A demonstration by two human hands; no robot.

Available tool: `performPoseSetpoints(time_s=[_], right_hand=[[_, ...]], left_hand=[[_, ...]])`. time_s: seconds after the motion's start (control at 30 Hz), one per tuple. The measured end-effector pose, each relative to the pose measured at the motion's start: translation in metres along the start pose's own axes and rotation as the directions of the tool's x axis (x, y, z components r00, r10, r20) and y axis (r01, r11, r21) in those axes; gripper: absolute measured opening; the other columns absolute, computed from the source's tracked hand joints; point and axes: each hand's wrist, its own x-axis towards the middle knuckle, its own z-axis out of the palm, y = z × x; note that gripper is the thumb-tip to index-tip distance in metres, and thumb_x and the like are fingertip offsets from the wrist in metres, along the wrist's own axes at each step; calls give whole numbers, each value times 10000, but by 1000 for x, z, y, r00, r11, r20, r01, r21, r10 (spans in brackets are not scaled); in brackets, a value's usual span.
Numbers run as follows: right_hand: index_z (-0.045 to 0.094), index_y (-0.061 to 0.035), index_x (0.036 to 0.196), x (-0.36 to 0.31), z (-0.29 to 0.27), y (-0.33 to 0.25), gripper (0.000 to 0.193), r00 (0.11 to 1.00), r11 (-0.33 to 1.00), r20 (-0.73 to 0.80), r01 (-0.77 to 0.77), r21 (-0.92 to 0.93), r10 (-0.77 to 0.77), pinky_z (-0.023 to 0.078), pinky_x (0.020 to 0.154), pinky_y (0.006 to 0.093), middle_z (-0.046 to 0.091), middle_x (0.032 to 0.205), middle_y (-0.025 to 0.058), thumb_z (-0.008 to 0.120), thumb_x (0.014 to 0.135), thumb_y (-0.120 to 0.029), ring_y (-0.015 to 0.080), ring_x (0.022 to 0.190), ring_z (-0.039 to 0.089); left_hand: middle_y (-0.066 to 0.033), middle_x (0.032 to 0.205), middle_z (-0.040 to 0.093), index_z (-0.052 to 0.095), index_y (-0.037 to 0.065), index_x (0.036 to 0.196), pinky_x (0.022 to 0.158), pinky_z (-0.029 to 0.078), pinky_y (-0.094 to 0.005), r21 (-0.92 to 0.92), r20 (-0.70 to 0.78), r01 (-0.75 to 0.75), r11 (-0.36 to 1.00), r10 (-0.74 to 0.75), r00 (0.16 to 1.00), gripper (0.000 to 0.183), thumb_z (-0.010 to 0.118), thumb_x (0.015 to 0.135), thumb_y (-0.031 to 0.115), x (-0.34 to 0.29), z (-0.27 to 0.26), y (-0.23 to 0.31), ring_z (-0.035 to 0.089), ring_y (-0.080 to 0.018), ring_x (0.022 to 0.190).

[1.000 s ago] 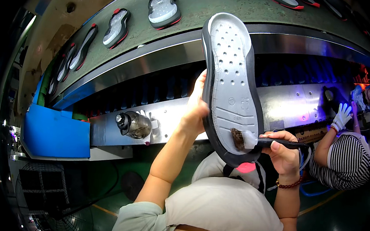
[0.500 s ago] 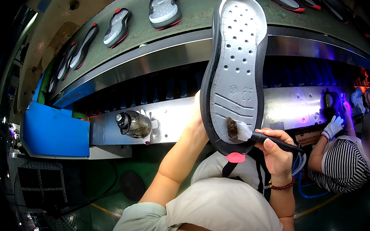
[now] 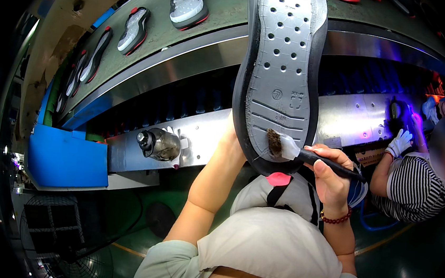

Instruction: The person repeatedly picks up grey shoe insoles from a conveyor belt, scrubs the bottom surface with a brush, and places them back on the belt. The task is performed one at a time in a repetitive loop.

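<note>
A shoe sole [image 3: 282, 88] stands up before me, grey inside with rows of small holes, black around the rim and red-pink at its near tip. Behind its left edge is my left hand [image 3: 232, 134], supporting the sole, with the fingers hidden. My right hand [image 3: 330, 172] is closed around the black handle of a brush [image 3: 287, 146]. The brush's dark bristles touch the grey inner face near the sole's lower end, beside several moulded lines.
More soles [image 3: 188, 4] lie along the green conveyor belt [image 3: 157, 33] ahead. A dark bottle [image 3: 159, 144] rests on the metal ledge [image 3: 201, 137] beneath. At the right, a co-worker in a striped top [image 3: 414, 190] wears white gloves. A blue box-shaped housing [image 3: 67, 157] is at the left.
The sole looks larger and reaches higher out of view. The brush has shifted slightly left and up across its inner face. Belt soles appear a little further left.
</note>
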Motion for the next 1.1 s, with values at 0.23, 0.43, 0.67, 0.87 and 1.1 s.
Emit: performPoseSetpoints(time_s=[0.23, 0.43, 0.67, 0.87, 1.1], right_hand=[[593, 45, 944, 2, 9, -5, 195, 997, 998, -72, -9, 60, 13, 460, 852, 335, 592, 974, 166, 618, 751, 28, 247, 948, 582], [575, 56, 958, 4, 12, -4, 185, 993, 994, -91, -67, 84, 74, 488, 822, 332, 592, 1004, 200, 589, 774, 39, 235, 916, 595], [602, 38, 898, 4, 10, -5, 179, 983, 899, 1, 167, -405, -182, 460, 783, 267, 632, 937, 160, 631, 722, 47, 194, 832, 603], [629, -10, 839, 5, 35, -16, 247, 881, 572, 271, 461, -678, -388, 450, 716, 280, 652, 868, 105, 690, 606, 45, 215, 767, 599], [628, -1, 853, 16, 15, -14, 226, 898, 655, 235, 432, -620, -371, 468, 730, 282, 649, 880, 123, 679, 638, 46, 199, 784, 601]], left_hand=[[-149, 1115, 539, 463, -7, 1183, 846, 447, -371, -163, 335, 36, 986, 21, 942, 643, 310, 868, 533, 10, -6, 2, 547, -260, 955], [-171, 1296, 408, 337, 7, 1307, 966, 357, -410, -252, 470, 4, 968, 118, 875, 896, 263, 775, 725, -8, -27, -24, 453, -297, 1130], [-146, 1218, 474, 364, 9, 1277, 908, 423, -390, 20, 406, -199, 980, 174, 897, 926, 489, 688, 712, -5, -42, -37, 497, -254, 1081], [-94, 1200, 492, 384, 15, 1259, 921, 407, -365, -103, 366, -252, 962, 272, 890, 835, 487, 737, 658, 7, -42, -35, 496, -214, 1062], [-115, 1201, 494, 391, 18, 1258, 913, 414, -364, -232, 449, -185, 955, 274, 850, 805, 450, 765, 652, 10, -36, -35, 505, -228, 1050]])
